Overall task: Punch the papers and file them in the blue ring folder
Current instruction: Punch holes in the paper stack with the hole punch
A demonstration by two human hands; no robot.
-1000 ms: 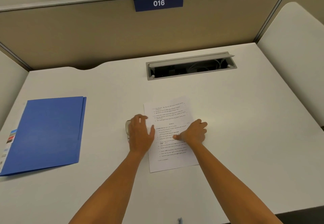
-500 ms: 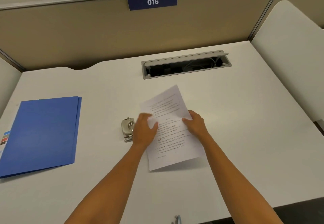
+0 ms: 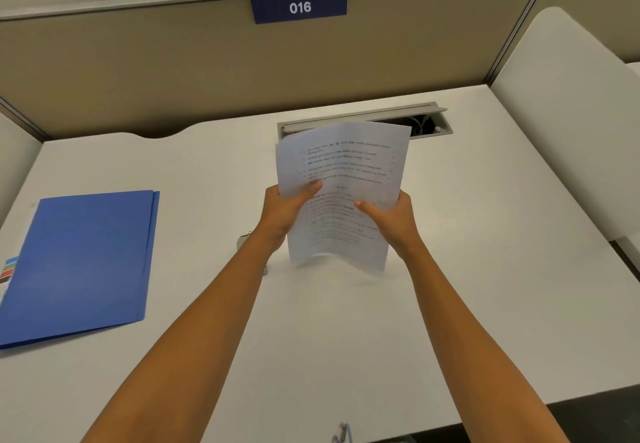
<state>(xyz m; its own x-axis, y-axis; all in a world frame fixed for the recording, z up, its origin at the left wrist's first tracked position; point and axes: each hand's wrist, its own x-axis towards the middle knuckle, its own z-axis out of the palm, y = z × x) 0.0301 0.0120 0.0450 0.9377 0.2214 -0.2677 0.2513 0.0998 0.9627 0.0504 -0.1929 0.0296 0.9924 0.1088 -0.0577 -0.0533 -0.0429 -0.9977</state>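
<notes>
Both hands hold the printed papers (image 3: 349,165) nearly upright above the middle of the desk, the bottom edge close to the desktop. My left hand (image 3: 285,210) grips the left edge with the thumb on the front. My right hand (image 3: 391,217) grips the right edge the same way. The metal hole punch (image 3: 244,238) lies on the desk behind my left wrist, mostly hidden. The blue ring folder (image 3: 83,259) lies closed at the left side of the desk.
A white desk (image 3: 485,286) with beige partition walls behind and at both sides. An open cable tray (image 3: 429,123) is set into the desk behind the papers. A sign reading 016 (image 3: 299,7) hangs on the back wall. A small metal item (image 3: 341,434) shows at the front edge.
The papers lay flat on the desk under both hands a second ago. Both hands took their side edges and lifted them upright. My left hand came off the hole punch.
</notes>
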